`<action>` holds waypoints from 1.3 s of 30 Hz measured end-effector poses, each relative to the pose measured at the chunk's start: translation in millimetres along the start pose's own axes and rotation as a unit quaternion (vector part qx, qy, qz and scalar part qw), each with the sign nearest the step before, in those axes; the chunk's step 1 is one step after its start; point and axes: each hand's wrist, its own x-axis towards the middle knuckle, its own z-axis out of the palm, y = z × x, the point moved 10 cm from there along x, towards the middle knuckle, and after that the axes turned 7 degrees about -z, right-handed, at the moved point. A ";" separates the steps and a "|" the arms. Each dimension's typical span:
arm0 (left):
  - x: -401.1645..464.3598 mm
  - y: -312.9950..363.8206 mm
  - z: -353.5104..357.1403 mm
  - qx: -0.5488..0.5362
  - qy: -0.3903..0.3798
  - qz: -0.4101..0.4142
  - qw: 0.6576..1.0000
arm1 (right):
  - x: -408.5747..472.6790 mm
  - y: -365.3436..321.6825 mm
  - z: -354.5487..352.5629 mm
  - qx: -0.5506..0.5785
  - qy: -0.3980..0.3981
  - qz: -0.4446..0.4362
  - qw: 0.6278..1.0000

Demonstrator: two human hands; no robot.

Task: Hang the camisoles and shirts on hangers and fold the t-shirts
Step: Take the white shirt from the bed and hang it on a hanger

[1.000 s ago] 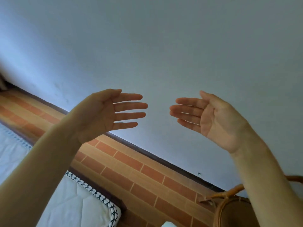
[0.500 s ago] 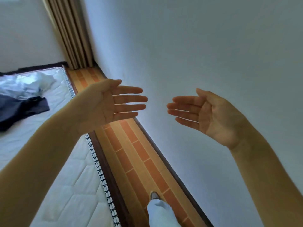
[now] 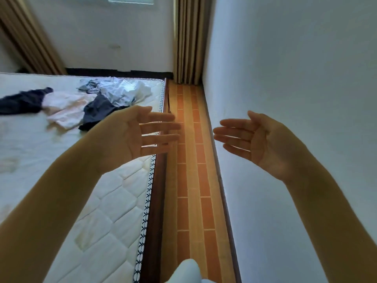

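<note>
Crumpled clothes lie on the far part of a white quilted mattress (image 3: pixel 61 180): a dark navy garment (image 3: pixel 22 102) at the left, a pale pink one (image 3: pixel 65 109), another dark navy one (image 3: pixel 98 113) and a white and grey heap (image 3: pixel 124 90). My left hand (image 3: pixel 130 135) is raised, palm up, fingers spread, above the mattress's right edge and just in front of the clothes. My right hand (image 3: pixel 257 139) is raised in front of the wall, palm facing left, fingers apart. Both hands hold nothing. No hangers are in view.
A narrow strip of orange tiled floor (image 3: pixel 191 180) runs between the bed's dark wooden frame (image 3: pixel 157 201) and the white wall (image 3: pixel 295 68) on the right. Striped beige curtains (image 3: pixel 189 37) hang in the far corner. My leg in light trousers (image 3: pixel 185 270) shows at the bottom.
The view has swung left from the wall toward the bed, bringing the mattress and clothes into sight. Both hands stay raised and open in the same pose.
</note>
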 end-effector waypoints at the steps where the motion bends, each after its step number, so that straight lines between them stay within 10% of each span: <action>1: 1.1 0.3 -8.1 -0.014 0.011 -0.005 1.000 | 13.1 -0.2 3.8 -0.002 -0.015 0.005 1.000; 12: 85.0 64.3 -34.3 -0.008 0.100 0.024 0.995 | 161.3 -21.2 3.6 -0.010 -0.081 0.015 0.997; 27: 291.2 213.6 -68.6 0.018 -0.006 0.004 1.000 | 397.5 -78.4 -10.6 -0.003 -0.061 0.008 0.998; 39: 449.7 295.5 -104.0 -0.011 0.048 0.004 0.999 | 577.3 -103.0 -75.2 -0.002 -0.045 0.031 0.999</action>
